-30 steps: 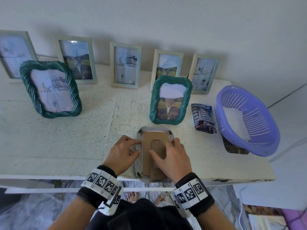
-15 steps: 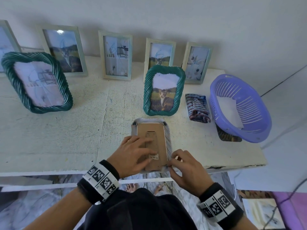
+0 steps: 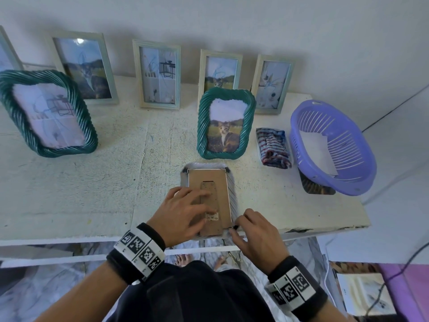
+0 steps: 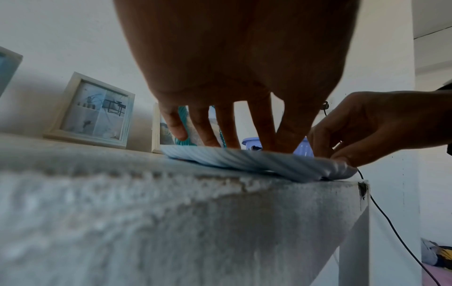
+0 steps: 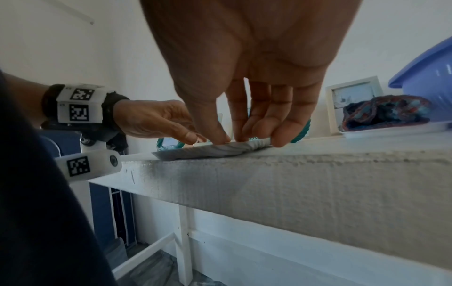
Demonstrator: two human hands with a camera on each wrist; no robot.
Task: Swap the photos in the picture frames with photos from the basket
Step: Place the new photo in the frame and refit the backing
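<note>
Face-down silver frame (image 3: 209, 201) at the table's (image 3: 69, 194) near edge, just in front of the upright green cat frame (image 3: 225, 123). Left hand (image 3: 183, 214) lies flat, fingers straight, on the cardboard backing (image 3: 209, 182), apparently to steady it. Right hand (image 3: 257, 233) pinches a small black clip (image 3: 235, 227) at the frame's near right corner, probably to release the backing. Purple basket (image 3: 362, 168), holding white photos, stands right of the frame

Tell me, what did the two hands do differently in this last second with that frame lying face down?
The left hand slid from the frame's left edge onto the brown cardboard backing, fingers spread flat. The right hand came off the backing and moved to the near right corner of the pale ribbed face-down frame, pinching the small black clip there. The frame, the standing frames and the purple plastic basket stayed put.
</note>
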